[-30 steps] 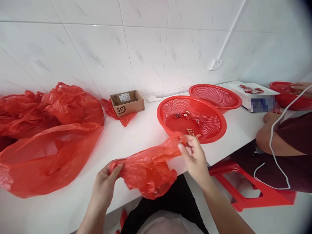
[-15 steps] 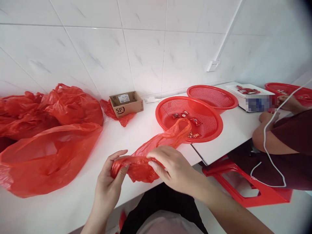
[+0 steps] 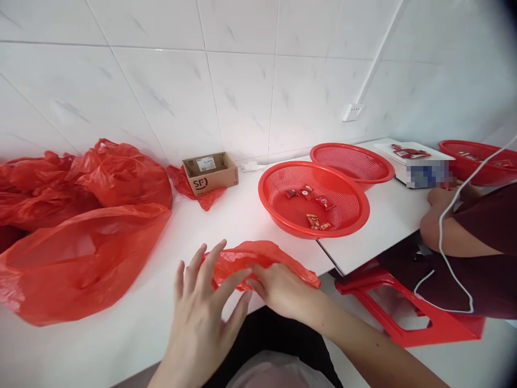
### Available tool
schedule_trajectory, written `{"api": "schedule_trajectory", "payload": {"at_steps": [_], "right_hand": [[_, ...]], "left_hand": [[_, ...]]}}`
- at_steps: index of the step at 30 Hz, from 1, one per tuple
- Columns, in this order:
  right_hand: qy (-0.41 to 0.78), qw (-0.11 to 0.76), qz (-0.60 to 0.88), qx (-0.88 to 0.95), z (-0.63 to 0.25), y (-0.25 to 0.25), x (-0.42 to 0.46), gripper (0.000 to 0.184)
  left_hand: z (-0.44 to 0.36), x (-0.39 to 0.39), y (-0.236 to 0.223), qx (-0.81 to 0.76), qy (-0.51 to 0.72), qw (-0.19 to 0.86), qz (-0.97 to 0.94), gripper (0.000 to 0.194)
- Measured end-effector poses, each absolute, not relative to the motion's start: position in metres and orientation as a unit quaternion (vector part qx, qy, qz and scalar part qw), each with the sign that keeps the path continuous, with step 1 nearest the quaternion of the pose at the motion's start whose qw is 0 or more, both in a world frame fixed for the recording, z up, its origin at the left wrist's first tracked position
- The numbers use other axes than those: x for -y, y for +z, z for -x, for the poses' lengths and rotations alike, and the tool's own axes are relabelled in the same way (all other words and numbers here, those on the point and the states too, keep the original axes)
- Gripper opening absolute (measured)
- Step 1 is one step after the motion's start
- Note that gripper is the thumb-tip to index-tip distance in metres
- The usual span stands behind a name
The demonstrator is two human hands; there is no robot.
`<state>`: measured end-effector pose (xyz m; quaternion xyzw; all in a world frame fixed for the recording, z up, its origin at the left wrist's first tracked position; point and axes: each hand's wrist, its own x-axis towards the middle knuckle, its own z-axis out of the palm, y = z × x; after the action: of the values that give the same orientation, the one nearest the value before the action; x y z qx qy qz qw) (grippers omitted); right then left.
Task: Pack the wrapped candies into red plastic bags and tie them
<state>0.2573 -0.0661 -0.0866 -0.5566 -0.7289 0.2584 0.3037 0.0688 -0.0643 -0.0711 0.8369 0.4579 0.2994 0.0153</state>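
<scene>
A thin red plastic bag (image 3: 264, 250) lies crumpled at the table's front edge, its long side stretched left to right. My left hand (image 3: 202, 307) is over the bag's left end with the fingers spread apart, back of the hand facing up. Against the bag's near side, my right hand (image 3: 278, 285) has its fingers curled in and pinching the film; part of those fingers is hidden by the plastic. Just beyond the bag stands a red perforated basket (image 3: 269, 207) with several small wrapped packets (image 3: 325, 202) in it.
Big red plastic bags (image 3: 92, 258) heap at the left. A small cardboard box (image 3: 218, 179) sits by the wall on red film. Behind the basket are a second basket (image 3: 351, 156) and a white scale (image 3: 404, 170). A co-worker's arm (image 3: 442, 231) and a red stool (image 3: 388, 302) are right.
The bag's long end has come off the basket's rim and now lies along the table edge. My left hand has let go and spread its fingers, moving right toward my right hand.
</scene>
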Motion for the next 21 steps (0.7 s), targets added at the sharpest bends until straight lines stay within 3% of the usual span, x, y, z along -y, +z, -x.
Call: {"api": "schedule_trajectory", "payload": {"at_steps": [3,7,12,17,21], "right_hand": [[0.26,0.19,0.536,0.78,-0.247,-0.09,0.073,0.022],[0.287,0.099,0.529,0.792,-0.262,-0.091,0.078,0.024],[0.292,0.166,0.549,0.766,-0.318,-0.084,0.07,0.03],[0.192,0.235,0.574,0.76,-0.305,-0.079,0.062,0.034],[0.158,0.255,0.527,0.795,-0.267,-0.085,0.044,0.034]], "left_hand": [[-0.086,0.047,-0.104,-0.51,0.216,-0.019,-0.833,0.02],[-0.071,0.017,-0.136,-0.538,0.15,-0.039,-0.829,0.025],[-0.022,-0.01,-0.127,-0.622,0.139,-0.073,-0.767,0.022],[-0.03,-0.006,-0.115,-0.607,0.172,0.102,-0.769,0.043],[-0.052,0.004,-0.112,-0.597,0.21,0.149,-0.76,0.022]]}}
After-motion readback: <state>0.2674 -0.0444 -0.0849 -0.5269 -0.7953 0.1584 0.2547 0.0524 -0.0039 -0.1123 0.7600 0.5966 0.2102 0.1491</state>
